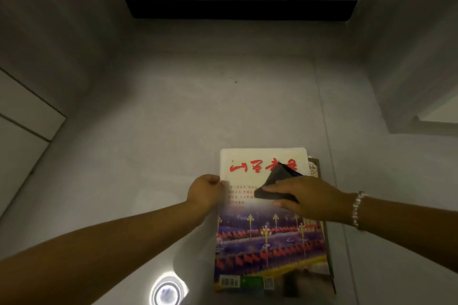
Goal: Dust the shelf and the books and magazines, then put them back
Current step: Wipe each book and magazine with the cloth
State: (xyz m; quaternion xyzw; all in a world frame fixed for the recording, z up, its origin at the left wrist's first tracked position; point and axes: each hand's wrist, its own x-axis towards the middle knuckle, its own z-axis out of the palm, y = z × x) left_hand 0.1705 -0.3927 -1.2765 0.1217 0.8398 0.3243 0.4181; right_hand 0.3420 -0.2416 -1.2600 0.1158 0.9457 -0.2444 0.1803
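Grey glossy floor, magazine under left hand pinching, right hand flat on cloth.

Magazine cover under my hands — big red brush-style Chinese title across the top, at 12 o'clock of the cover, partly hidden by the dark cloth; I can't read it surely. Small red text lines below, blurred. Barcode at 7 o'clock of the cover — digits unreadable. Round printed badge on the book beneath, illegible.
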